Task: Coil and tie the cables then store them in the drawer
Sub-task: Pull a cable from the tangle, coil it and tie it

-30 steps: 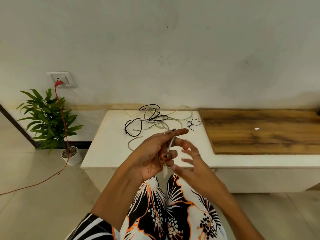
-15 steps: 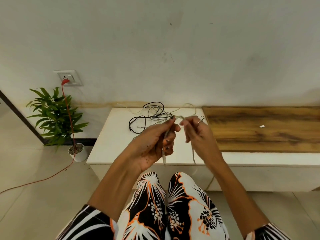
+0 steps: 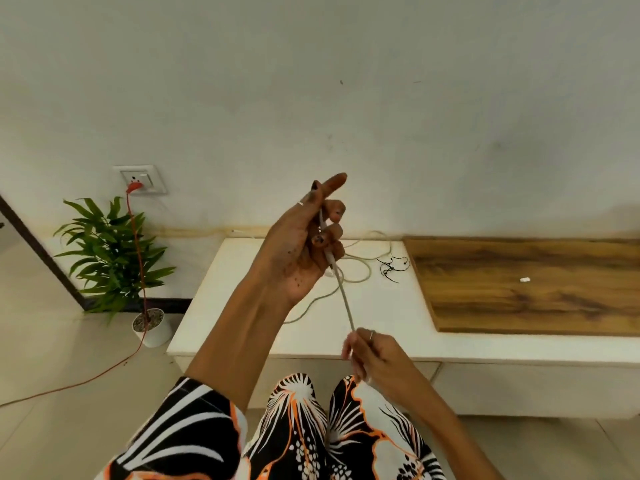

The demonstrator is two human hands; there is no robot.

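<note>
Head view: left hand (image 3: 304, 244) and right hand (image 3: 372, 353) grip white cable (image 3: 344, 296) taut above cabinet (image 3: 242, 306) edge.

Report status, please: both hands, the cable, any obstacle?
Left hand raised, grips white cable near its plug. Right hand pinches it lower, stretch between taut. Rest trails on white cabinet, uncoiled. Black earphones lie beside it.

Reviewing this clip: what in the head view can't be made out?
- Drawer: none identifiable; the cabinet front shows no clear seams.
- Black cables: mostly hidden behind the left hand.
- White cable: its plug sits inside the curled fingers.
- Small white piece on the wooden top: too small to identify.
</note>
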